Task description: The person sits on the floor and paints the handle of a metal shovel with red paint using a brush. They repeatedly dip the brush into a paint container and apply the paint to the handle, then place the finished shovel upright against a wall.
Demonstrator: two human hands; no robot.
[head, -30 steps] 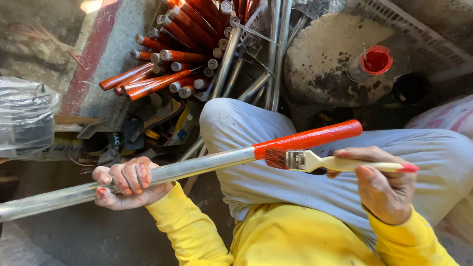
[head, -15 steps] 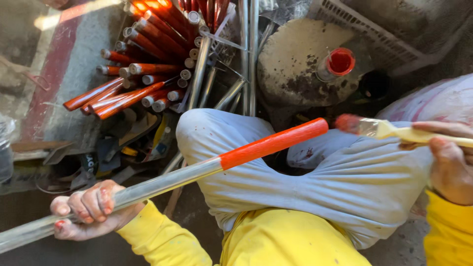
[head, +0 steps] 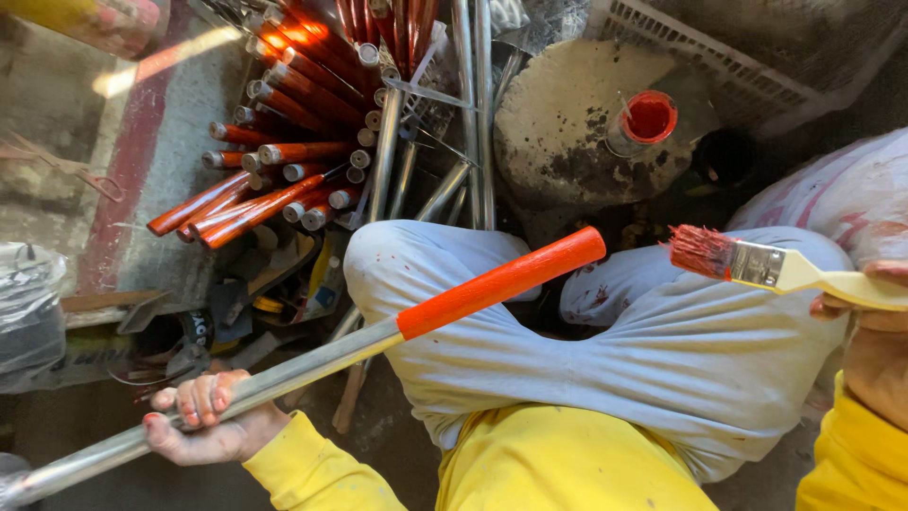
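— What is changing here compared with a second ago?

— The right hand (head: 865, 317) is pulling the paintbrush (head: 757, 265) away from the metal rod (head: 312, 364). A second ago the red bristles were lying against the orange end; now they are hanging well apart from it, out to the right, above the grey trouser knee (head: 681, 350).

— So the brushing is pausing?

— I am judging it that way: the orange coat is looking even and finished along the tip, and the brush is sitting nearer the small open paint can (head: 646, 121) on the round concrete block (head: 567, 132).

— And the left hand (head: 203, 426)?

— It is clenching around the bare grey part of the rod, low at the left, much as before, holding it slanted across the lap with the painted end pointing up and right.

— How is the right hand gripping?

— It is closing on the pale brush handle, though the frame edge is cutting off most of the fingers, so the grip is probably a pinch.

— How is the rod looking?

— Long, thin, dull silver, with a bright orange end, wet-looking. Behind it, a heap of rods with orange ends (head: 284, 161) is lying on the floor.
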